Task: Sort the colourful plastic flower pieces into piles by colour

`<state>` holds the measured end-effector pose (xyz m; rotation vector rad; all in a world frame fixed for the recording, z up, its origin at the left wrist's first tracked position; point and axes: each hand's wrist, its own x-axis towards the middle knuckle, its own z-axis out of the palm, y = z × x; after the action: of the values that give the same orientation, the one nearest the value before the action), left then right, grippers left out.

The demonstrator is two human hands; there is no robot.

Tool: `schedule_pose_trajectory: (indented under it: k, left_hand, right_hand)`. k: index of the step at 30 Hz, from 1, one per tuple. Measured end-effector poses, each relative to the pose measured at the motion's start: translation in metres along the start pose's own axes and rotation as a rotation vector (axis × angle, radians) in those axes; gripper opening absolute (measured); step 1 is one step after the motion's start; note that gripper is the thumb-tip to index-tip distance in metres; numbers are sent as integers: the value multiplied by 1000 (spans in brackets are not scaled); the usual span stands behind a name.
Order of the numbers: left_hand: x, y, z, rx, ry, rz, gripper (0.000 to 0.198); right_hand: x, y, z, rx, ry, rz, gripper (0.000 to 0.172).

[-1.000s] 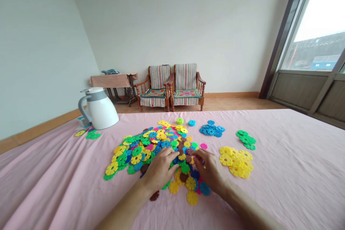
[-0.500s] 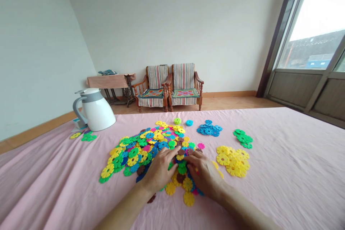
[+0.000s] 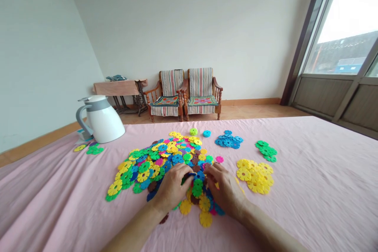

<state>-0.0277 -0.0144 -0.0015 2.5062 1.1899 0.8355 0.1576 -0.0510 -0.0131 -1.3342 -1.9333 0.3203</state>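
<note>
A mixed heap of plastic snowflake discs (image 3: 144, 166) in yellow, green, blue, pink and brown lies in front of me. At its near right part my left hand (image 3: 173, 185) is closed, thumb and fingers pinching a dark blue snowflake disc (image 3: 191, 174). Close to it, my right hand (image 3: 223, 187) rests over the heap with its fingers curled down; what they hold, if anything, is hidden. Between the hands show green discs (image 3: 197, 188) and a brown disc (image 3: 195, 199).
To the right are sorted piles of yellow discs (image 3: 256, 177), green discs (image 3: 266, 151) and blue discs (image 3: 228, 141). A light-blue stack (image 3: 206, 134) and a lime stack (image 3: 193, 131) stand behind the heap. A white jug (image 3: 106, 124) stands at the left on the pink tablecloth (image 3: 319, 181).
My left hand has drawn back slightly and closed its fingers on a dark blue disc. My right hand's fingers have curled in a little. The view has shifted slightly.
</note>
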Motion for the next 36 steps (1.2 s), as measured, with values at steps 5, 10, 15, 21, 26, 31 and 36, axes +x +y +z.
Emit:
schedule_pose_trajectory:
  k: [5, 10, 15, 21, 26, 31, 36]
  left_hand:
    - [0, -5, -2, 116, 186, -83, 34]
    - [-3, 1, -2, 162, 74, -8, 25]
    - [-5, 6, 0, 95, -19, 7, 31]
    - [-4, 2, -1, 35, -11, -4, 32]
    - [-4, 0, -1, 7, 22, 13, 29]
    - [-5, 3, -2, 27, 3, 1, 24]
    - [-5, 5, -3, 39, -27, -7, 23]
  right_hand:
    - [2, -1, -2, -53, -47, -63, 32]
    - [2, -10, -2, -127, -123, -78, 42]
    - [5, -14, -1, -183, -158, -77, 26]
    - [6, -8, 3, -205, -71, -172, 20]
    - [13, 12, -10, -67, 176, 86, 24]
    - [26, 54, -33, 31, 324, 330, 17]
    - [33, 77, -41, 130, 379, 427, 31]
